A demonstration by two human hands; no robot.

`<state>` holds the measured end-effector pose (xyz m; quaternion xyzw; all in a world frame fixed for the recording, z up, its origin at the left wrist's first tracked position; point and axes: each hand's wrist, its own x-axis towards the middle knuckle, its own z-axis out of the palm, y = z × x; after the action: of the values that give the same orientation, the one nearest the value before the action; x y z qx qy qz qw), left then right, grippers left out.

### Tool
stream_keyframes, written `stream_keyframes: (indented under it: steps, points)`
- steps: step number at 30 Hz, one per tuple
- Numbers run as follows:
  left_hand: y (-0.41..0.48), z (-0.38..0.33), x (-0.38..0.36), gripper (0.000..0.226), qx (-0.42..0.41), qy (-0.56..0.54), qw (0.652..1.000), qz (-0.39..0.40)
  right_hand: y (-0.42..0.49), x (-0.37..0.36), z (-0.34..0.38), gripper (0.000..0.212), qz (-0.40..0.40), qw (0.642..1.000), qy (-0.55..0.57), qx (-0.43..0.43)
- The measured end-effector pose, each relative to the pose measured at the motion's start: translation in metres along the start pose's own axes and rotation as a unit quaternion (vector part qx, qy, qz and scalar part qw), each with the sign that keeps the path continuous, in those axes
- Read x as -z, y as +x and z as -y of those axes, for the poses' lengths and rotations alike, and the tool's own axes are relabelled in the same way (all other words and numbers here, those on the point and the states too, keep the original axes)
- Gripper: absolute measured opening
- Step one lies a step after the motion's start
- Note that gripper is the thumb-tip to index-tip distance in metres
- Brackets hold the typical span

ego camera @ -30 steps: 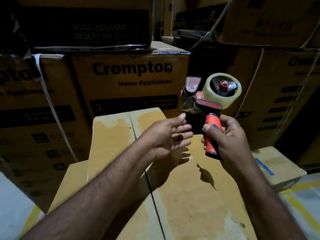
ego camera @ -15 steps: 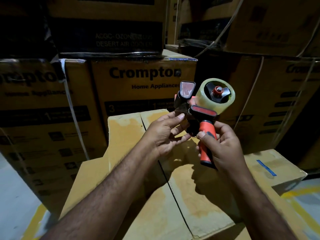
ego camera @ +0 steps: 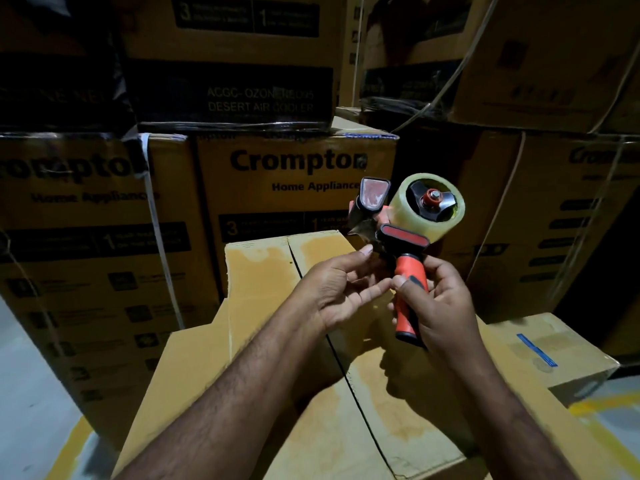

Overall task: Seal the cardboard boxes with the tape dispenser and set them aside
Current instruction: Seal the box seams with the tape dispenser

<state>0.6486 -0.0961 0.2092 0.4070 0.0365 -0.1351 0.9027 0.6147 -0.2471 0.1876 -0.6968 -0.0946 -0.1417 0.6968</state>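
My right hand (ego camera: 441, 306) grips the orange handle of a tape dispenser (ego camera: 408, 230) and holds it upright above a plain cardboard box (ego camera: 256, 271). A clear tape roll sits on the dispenser's right side. My left hand (ego camera: 343, 289) is beside the dispenser's front, fingers stretched toward the blade end and touching near it; whether it pinches the tape end I cannot tell. The box's top flaps are closed, with a dark seam running down its middle.
Printed Crompton boxes (ego camera: 294, 188) are stacked high behind and to both sides, some bound with white straps. A lower box with blue tape (ego camera: 554, 344) sits at the right. Grey floor with yellow lines (ego camera: 76, 434) shows at the bottom corners.
My left hand has moved in from apart to touching the dispenser's front. The dispenser has stayed upright in my right hand, and my view has tilted up a little.
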Motion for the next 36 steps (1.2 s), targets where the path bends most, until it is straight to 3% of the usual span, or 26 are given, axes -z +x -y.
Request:
stream_keyframes:
  steps: [3,6,12,16,25,29,36]
  points:
    - [0.001,0.000,0.001,0.026,-0.007,-0.008,0.999,0.031,0.000,-0.002,-0.004,0.046,-0.022,0.999,-0.032,0.035]
    - [-0.001,0.002,-0.002,0.040,-0.062,0.065,0.994,0.058,0.000,-0.003,-0.007,0.054,-0.038,0.993,-0.088,0.070]
    - [0.007,0.010,0.004,0.043,-0.200,0.229,0.953,0.004,0.000,-0.005,-0.007,0.061,-0.047,0.986,-0.127,0.092]
    - [0.013,0.013,0.010,0.036,-0.245,0.280,0.927,-0.041,-0.001,-0.005,-0.007,0.063,-0.042,0.987,-0.127,0.090]
    - [0.012,0.008,0.012,0.030,-0.225,0.240,0.943,-0.047,0.003,-0.009,-0.013,0.062,-0.036,0.988,-0.116,0.096]
    - [0.007,0.006,0.008,0.011,-0.162,0.190,0.967,-0.050,0.004,-0.010,-0.017,0.065,-0.035,0.986,-0.124,0.103]
    - [-0.004,-0.001,0.003,0.015,-0.033,0.003,0.999,-0.014,0.004,-0.009,-0.020,0.068,-0.037,0.984,-0.136,0.109]
